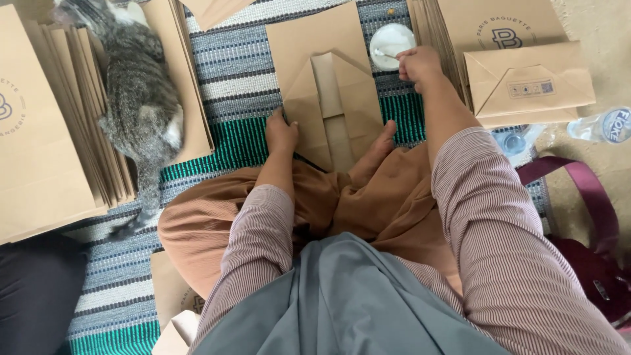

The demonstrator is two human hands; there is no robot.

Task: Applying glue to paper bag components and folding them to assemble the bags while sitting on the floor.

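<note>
Hands at a flat paper bag on the striped mat

Left hand (pixel 281 131) pressed, fingers closed, on the left edge of the brown paper bag (pixel 328 85), whose long axis ran straight away from the sitter. Right hand (pixel 418 64) was fisted around a thin stick dipped in the small white cup (pixel 391 45), just beyond the bag's far right corner. Left hand lay nearer. Cat (pixel 135 85) sprawled on the stacked bags (pixel 52 131) at the mat's left edge.

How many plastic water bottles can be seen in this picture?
2. One clear bottle lies at the right edge on the floor. A second bottle lies just left of it, partly hidden behind the right arm and the folded paper bag. More may be hidden.
</note>
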